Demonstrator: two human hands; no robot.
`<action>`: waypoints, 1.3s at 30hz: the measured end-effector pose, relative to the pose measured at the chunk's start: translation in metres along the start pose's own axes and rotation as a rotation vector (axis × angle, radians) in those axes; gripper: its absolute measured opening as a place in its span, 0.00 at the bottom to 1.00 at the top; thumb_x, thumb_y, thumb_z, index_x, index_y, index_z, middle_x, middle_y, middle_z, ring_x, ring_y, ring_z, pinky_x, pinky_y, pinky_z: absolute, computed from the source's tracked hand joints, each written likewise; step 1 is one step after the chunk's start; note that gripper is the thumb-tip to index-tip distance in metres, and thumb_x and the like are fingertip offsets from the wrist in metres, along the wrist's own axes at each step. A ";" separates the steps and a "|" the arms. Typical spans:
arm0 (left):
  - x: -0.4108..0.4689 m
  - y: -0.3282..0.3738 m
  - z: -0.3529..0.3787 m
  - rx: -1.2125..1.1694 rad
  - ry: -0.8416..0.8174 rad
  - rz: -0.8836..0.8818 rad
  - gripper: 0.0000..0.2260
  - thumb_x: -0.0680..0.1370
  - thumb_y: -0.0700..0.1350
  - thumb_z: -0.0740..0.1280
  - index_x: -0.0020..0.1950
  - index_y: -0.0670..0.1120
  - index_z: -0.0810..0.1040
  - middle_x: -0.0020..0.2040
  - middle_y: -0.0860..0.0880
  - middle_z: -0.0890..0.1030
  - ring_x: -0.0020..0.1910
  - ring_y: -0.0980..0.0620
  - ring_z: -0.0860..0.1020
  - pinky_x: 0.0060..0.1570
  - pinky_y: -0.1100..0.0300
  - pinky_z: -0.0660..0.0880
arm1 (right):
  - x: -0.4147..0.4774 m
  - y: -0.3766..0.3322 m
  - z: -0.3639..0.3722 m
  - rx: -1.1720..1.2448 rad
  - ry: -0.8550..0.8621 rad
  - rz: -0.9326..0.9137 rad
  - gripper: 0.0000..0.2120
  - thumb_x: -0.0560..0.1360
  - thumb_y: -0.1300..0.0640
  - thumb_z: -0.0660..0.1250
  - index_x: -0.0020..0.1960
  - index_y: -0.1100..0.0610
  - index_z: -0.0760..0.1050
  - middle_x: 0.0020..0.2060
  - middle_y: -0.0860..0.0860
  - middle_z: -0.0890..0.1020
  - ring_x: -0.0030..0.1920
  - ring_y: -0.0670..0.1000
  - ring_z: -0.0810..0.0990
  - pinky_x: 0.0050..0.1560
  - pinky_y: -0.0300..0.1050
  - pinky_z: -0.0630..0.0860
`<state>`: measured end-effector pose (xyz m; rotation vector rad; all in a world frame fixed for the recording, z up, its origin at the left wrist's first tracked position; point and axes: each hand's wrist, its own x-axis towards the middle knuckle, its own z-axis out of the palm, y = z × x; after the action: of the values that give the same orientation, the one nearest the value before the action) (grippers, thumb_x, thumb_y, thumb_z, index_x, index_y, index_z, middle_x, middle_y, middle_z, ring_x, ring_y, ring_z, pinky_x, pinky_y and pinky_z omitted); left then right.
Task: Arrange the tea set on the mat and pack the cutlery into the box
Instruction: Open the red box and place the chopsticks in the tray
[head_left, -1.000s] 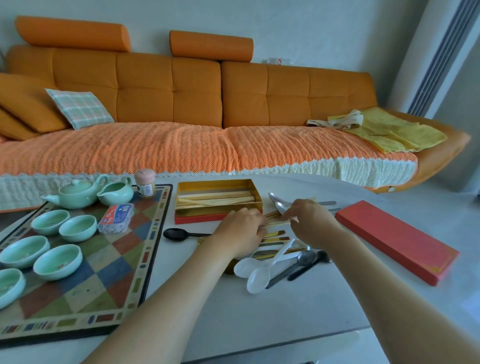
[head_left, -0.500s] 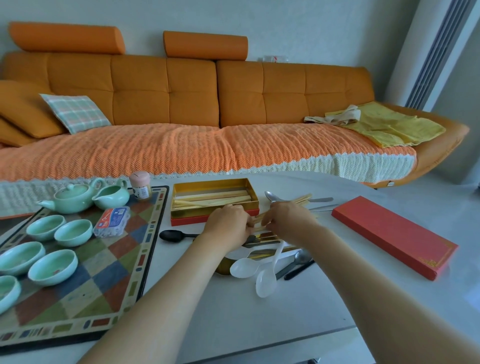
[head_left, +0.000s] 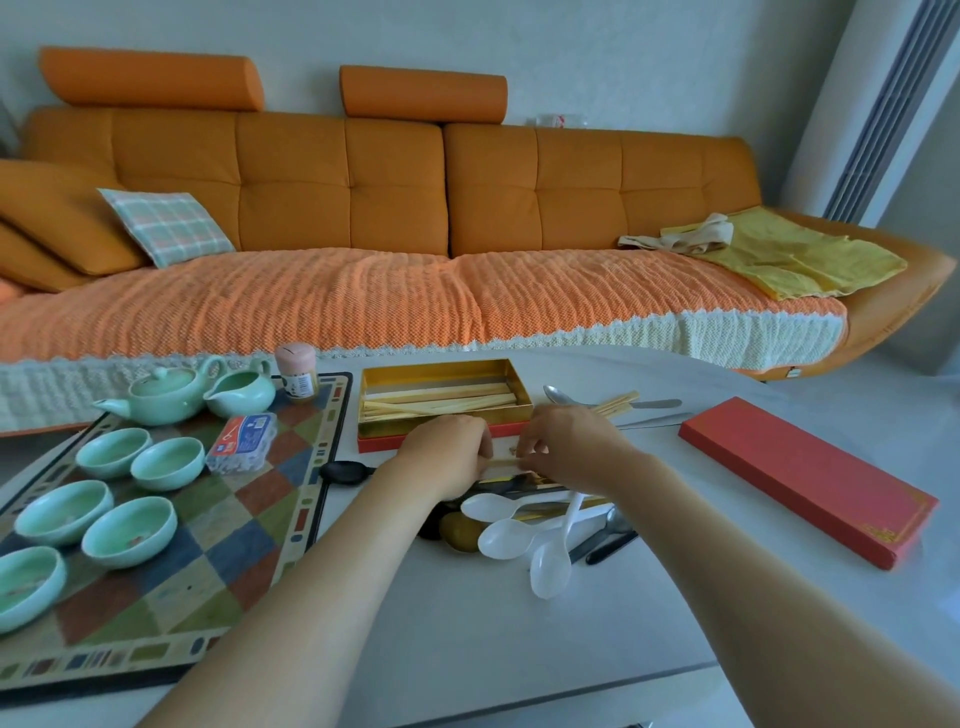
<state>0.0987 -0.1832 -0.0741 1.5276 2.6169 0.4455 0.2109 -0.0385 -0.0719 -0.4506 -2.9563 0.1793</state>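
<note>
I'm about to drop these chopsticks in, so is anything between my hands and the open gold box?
Nothing visible does. The left hand and right hand hold the chopsticks just before the box. It is open, its red lid off to the right, only other sticks inside.

Checkered mat on the left. Pale green teapot and pitcher at its far edge, five matching cups upright in front of them, all on the mat. Box open, gold inside, red base, just right of the mat; wooden chopsticks lie lengthwise in it. Red lid flat, well to the right. Loose chopsticks pinched by left hand and right hand in front of the box. White spoons, black spoon, metal spoon and knife scattered nearby.
</note>
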 end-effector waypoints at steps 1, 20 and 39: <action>-0.002 -0.003 -0.002 -0.023 0.009 0.010 0.07 0.80 0.44 0.64 0.55 0.53 0.78 0.51 0.53 0.78 0.48 0.51 0.76 0.44 0.57 0.74 | 0.001 -0.002 0.000 0.012 0.023 -0.015 0.06 0.76 0.45 0.68 0.49 0.44 0.82 0.46 0.42 0.76 0.46 0.44 0.77 0.63 0.40 0.67; -0.015 -0.095 -0.030 0.018 0.446 -0.097 0.12 0.80 0.46 0.65 0.63 0.51 0.77 0.61 0.52 0.76 0.61 0.48 0.70 0.60 0.52 0.68 | 0.048 -0.015 0.005 0.269 0.304 0.034 0.16 0.81 0.65 0.57 0.61 0.55 0.79 0.48 0.46 0.76 0.50 0.51 0.74 0.49 0.44 0.69; -0.003 -0.093 -0.009 0.184 0.185 0.014 0.19 0.81 0.56 0.59 0.71 0.54 0.71 0.68 0.53 0.73 0.68 0.50 0.68 0.69 0.52 0.58 | 0.052 -0.033 0.022 0.116 0.131 -0.077 0.19 0.78 0.58 0.57 0.64 0.51 0.79 0.59 0.48 0.82 0.60 0.52 0.78 0.62 0.50 0.74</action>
<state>0.0202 -0.2311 -0.0925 1.6315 2.8616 0.3725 0.1487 -0.0558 -0.0823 -0.3192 -2.8112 0.2986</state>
